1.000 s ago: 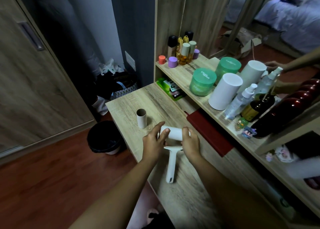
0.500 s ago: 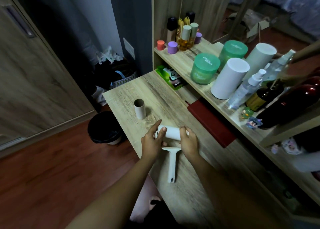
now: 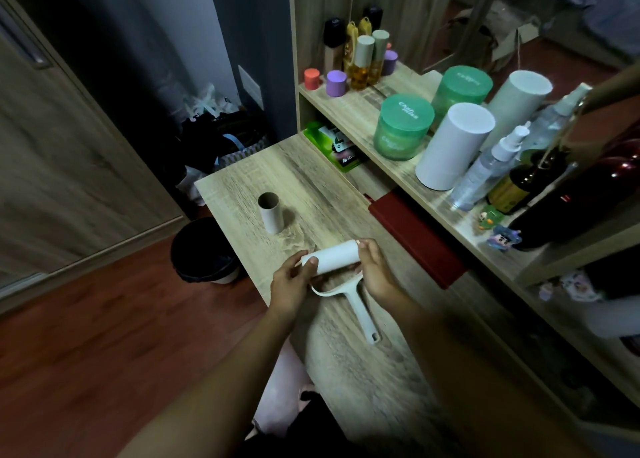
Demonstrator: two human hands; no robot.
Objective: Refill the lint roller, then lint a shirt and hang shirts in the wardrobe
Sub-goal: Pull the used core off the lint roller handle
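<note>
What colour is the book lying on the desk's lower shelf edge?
Dark red book, seen in the head view.

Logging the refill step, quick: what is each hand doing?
Left hand: closed on the white roll.
Right hand: closed on the roll's other end.

The scene is dimly lit, with muted colours throughout. The pale wood-grain bench (image 3: 311,187) is best lit at its far end, and a soft shadow is cast to the right of the upright cardboard tube (image 3: 271,213). Small bright highlights are seen on the dark glossy red bottle (image 3: 588,194) at the right. Strong wide-angle bending is shown at the edges, where the wooden wardrobe door (image 3: 69,166) leans. The forearms at the bottom are smeared and out of focus, and the near bench grain is blurred.
</note>
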